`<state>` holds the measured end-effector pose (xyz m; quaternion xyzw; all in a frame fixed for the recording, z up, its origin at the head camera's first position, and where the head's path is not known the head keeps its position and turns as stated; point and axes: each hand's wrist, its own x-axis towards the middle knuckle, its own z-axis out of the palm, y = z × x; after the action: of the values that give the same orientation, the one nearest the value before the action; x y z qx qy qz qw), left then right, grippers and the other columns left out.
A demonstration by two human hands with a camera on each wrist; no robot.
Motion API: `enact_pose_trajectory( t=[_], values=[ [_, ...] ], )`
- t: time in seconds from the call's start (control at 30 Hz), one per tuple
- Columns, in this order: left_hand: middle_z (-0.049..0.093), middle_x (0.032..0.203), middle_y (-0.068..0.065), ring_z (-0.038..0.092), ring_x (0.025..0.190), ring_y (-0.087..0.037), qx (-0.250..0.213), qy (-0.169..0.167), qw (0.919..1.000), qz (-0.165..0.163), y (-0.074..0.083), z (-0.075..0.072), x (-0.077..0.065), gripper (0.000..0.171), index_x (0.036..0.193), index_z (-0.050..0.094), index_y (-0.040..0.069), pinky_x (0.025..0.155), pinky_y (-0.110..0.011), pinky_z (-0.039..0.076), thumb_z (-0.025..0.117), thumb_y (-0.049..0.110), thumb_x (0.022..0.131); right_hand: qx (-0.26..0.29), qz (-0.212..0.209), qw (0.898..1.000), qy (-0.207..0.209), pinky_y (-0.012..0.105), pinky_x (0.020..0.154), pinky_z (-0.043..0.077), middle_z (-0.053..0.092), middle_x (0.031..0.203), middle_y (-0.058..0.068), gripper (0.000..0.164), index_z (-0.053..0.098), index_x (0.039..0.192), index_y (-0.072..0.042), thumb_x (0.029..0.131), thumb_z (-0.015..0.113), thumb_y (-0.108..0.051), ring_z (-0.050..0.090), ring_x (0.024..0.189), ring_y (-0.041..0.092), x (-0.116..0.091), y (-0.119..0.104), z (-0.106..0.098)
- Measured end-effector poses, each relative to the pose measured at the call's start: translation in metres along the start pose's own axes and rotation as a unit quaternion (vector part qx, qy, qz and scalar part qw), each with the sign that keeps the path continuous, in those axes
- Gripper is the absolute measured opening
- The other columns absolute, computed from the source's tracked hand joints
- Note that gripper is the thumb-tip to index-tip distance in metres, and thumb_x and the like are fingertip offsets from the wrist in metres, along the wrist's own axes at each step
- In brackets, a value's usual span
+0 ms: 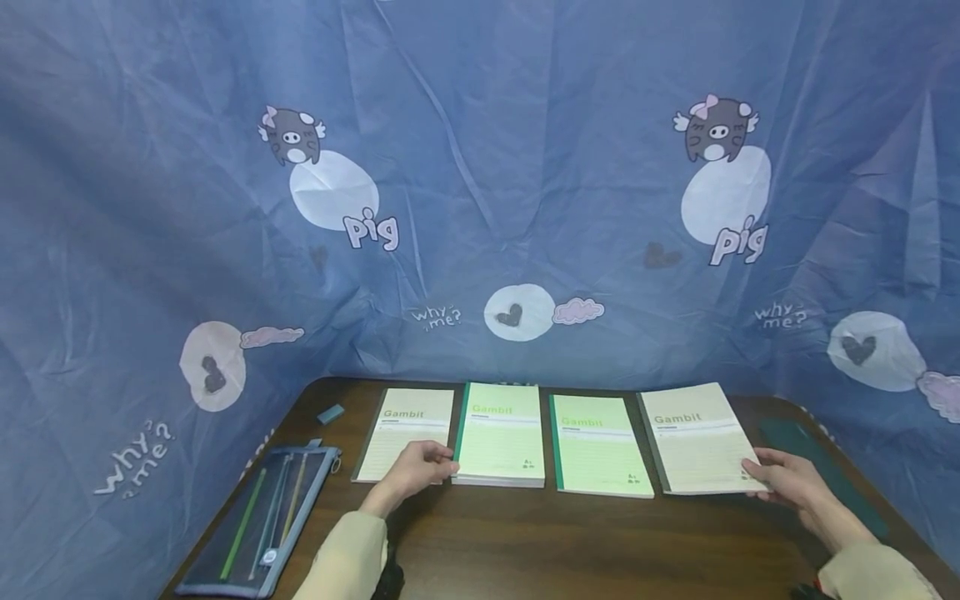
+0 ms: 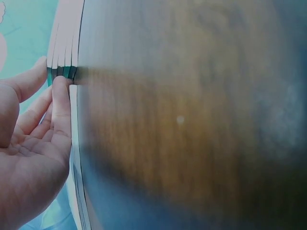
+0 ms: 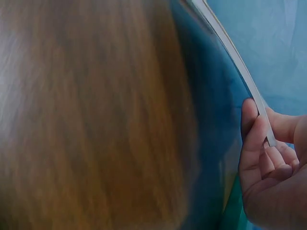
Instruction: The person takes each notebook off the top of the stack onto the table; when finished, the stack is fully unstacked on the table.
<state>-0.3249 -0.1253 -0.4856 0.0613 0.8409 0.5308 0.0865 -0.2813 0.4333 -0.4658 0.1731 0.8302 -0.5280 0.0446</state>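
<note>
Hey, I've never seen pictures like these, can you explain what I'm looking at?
There's no machine here: you see a person's bare left hand and right hand. The wide picture comes from a camera worn on the head; the close ones come from cameras on each wrist.

On the dark brown wooden table lie a blue-edged see-through pouch with slim sticks inside, a small blue block, a cream notebook with a dark spine, a thick stack of notebooks with a pale green top cover, and a pale green notebook with a green spine.

The left hand holds the stack's near left corner. The right hand pinches a second cream, dark-spined notebook by its near right corner.
</note>
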Motion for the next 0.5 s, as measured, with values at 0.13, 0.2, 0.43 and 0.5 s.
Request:
enact_pose_trajectory(
  t=[0.13,0.2,0.43,0.5],
  values=[
    [0.067,0.090,-0.010,0.064,0.079,-0.018,0.002,0.002,1.0000,0.001,0.000,0.000,0.001,0.030,0.112,0.064,-0.010,0.076,-0.036,0.057,0.073,0.008,0.090,-0.003,0.013,1.000,0.009,0.023,0.061,0.054,0.066,0.075,-0.001,0.073,0.019,0.146,0.020,0.101,0.059,-0.020,0.067,0.065,0.012,0.003,0.009,-0.005],
    [0.067,0.090,-0.010,0.064,0.078,-0.017,0.002,0.003,1.0000,0.001,0.000,0.000,0.001,0.030,0.112,0.065,-0.010,0.075,-0.035,0.057,0.073,0.008,0.090,-0.006,0.020,1.000,0.014,0.024,0.061,0.055,0.066,0.076,-0.001,0.071,0.020,0.146,0.020,0.101,0.058,-0.019,0.067,0.065,0.012,0.004,0.012,-0.004],
    [0.067,0.089,-0.010,0.064,0.078,-0.017,0.001,0.003,1.0000,0.004,-0.002,0.001,0.002,0.030,0.111,0.065,-0.010,0.075,-0.035,0.057,0.073,0.008,0.090,-0.019,0.017,0.999,0.044,0.026,0.060,0.055,0.065,0.080,0.006,0.066,0.024,0.144,0.021,0.101,0.057,-0.017,0.067,0.063,0.014,0.010,0.019,0.005],
    [0.067,0.089,-0.009,0.063,0.078,-0.017,0.001,0.002,1.0000,0.001,-0.002,0.001,0.002,0.030,0.112,0.065,-0.010,0.075,-0.035,0.057,0.073,0.009,0.090,-0.032,0.011,0.997,0.063,0.028,0.060,0.056,0.065,0.086,0.012,0.063,0.027,0.142,0.021,0.100,0.057,-0.015,0.066,0.063,0.014,0.012,0.021,0.008]
  ],
)
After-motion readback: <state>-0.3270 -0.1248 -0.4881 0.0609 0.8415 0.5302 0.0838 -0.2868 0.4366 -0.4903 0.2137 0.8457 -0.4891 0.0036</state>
